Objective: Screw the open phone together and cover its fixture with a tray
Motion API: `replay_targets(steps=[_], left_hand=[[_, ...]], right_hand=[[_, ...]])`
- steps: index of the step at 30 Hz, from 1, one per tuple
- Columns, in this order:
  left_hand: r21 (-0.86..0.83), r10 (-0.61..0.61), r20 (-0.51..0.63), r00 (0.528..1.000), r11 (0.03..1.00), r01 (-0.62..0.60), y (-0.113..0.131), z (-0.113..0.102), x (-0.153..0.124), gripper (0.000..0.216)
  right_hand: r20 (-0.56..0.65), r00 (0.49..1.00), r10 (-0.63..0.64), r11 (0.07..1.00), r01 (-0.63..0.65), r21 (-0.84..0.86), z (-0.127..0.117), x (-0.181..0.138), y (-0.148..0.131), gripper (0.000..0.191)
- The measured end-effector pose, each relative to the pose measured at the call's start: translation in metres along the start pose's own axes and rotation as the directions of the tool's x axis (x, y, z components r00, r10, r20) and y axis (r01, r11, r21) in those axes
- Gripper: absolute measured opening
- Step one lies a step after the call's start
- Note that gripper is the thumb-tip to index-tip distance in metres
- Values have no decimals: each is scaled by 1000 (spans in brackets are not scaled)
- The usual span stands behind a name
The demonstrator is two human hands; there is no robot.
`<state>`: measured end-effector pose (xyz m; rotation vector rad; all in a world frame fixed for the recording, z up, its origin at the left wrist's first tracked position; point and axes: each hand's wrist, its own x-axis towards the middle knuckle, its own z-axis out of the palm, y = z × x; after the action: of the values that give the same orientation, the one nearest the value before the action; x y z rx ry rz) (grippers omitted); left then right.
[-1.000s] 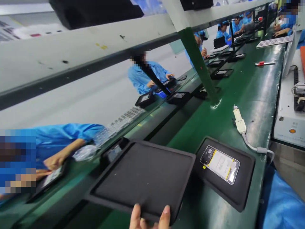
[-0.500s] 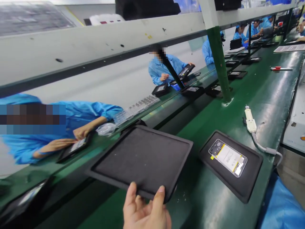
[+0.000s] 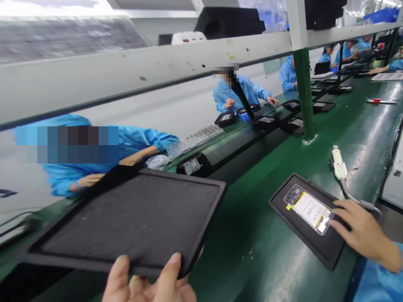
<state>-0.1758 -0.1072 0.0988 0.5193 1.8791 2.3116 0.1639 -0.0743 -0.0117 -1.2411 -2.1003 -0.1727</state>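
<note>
My left hand (image 3: 147,283) grips the near edge of a large empty black foam tray (image 3: 132,218), held up over the green conveyor belt (image 3: 252,235). My right hand (image 3: 362,233) rests on a smaller black tray (image 3: 283,205) to the right, fingertips touching the corner of an opened phone (image 3: 308,209) with a white battery and yellow strips. The right sleeve is blue.
A white plug on a grey cable (image 3: 340,167) lies beyond the small tray. A green post (image 3: 304,96) stands on the belt. Several black trays with phones (image 3: 267,121) line the far side, where people in blue coats (image 3: 239,92) work. A red-handled tool (image 3: 376,101) lies far right.
The large tray has moved left and nearer in my left hand. My right hand has come into view and landed on the small tray by the phone.
</note>
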Motion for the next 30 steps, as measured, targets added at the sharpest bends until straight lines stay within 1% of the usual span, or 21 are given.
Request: replay_targets(steps=[2, 4, 6, 8, 9, 10, 11, 13, 15, 17, 18, 21, 22, 23, 24, 25, 26, 27, 28, 29, 30], left_hand=[[-2, 8, -3, 1000, 1000, -8, 6, -1, -2, 83], [7, -4, -19, 1000, 1000, 4, 11, -3, -3, 80], [0, -12, -8, 1000, 1000, 12, 12, -6, -3, 78], [-14, 0, 21, 1000, 1000, 0, 11, -8, -3, 77], [-14, 7, 34, 999, 1000, -7, 9, -9, -2, 77], [-11, 14, 43, 999, 1000, -13, 8, -10, -2, 77], [-4, 11, 47, 999, 1000, -10, 6, -10, -1, 78], [8, -1, 57, 998, 1000, 0, 3, -10, -1, 80], [20, 1, 67, 998, 1000, -3, 2, -10, -1, 81], [19, 5, 91, 996, 1000, -7, 2, -10, -1, 80], [26, -4, 101, 995, 1000, 1, 2, -10, -1, 80], [62, -63, 170, 984, 997, 53, -1, -9, -8, 81], [66, -79, 208, 975, 996, 66, -4, -8, -13, 82], [62, -96, 265, 959, 995, 83, -8, -7, -20, 81], [52, -121, 342, 932, 993, 109, -12, -6, -29, 80], [51, -160, 436, 885, 987, 154, -17, -4, -41, 79], [62, -209, 536, 818, 976, 209, -22, -2, -54, 76], [77, -250, 625, 739, 962, 260, -27, 0, -67, 73], [86, -273, 691, 669, 950, 299, -31, 3, -80, 70], [88, -282, 731, 621, 942, 324, -35, 5, -92, 67], [91, -291, 745, 600, 936, 341, -38, 7, -100, 68]], right_hand=[[162, 987, 14, 998, -3, -70, 26, 21, -33, 29], [268, 962, 45, 986, 1, -168, 41, 32, -52, 41], [315, 948, 37, 968, 45, -248, 49, 34, -58, 41], [332, 943, 2, 954, 98, -284, 49, 34, -54, 32], [339, 941, -19, 957, 115, -266, 48, 35, -50, 25], [344, 939, -33, 968, 115, -221, 46, 37, -45, 20], [344, 938, -32, 985, 87, -147, 43, 41, -39, 22], [331, 943, 25, 997, -46, 56, 39, 49, -27, 36], [315, 938, 142, 937, -230, 264, 37, 56, -17, 49], [314, 921, 232, 844, -351, 406, 38, 60, -11, 56], [291, 920, 261, 815, -372, 445, 38, 61, -10, 57], [155, 931, 331, 774, -362, 519, 32, 59, -13, 51], [153, 919, 364, 734, -384, 560, 28, 59, -15, 51], [207, 897, 392, 661, -431, 615, 22, 58, -18, 52], [308, 862, 402, 547, -496, 674, 16, 59, -21, 54], [431, 820, 375, 399, -563, 724, 11, 59, -25, 56], [538, 780, 319, 234, -615, 753, 5, 59, -29, 58], [609, 753, 250, 73, -641, 764, 1, 60, -33, 62], [642, 743, 190, -66, -643, 763, -2, 60, -35, 65], [655, 740, 153, -175, -632, 755, -4, 59, -37, 66], [659, 738, 141, -254, -617, 745, -4, 58, -36, 66]])
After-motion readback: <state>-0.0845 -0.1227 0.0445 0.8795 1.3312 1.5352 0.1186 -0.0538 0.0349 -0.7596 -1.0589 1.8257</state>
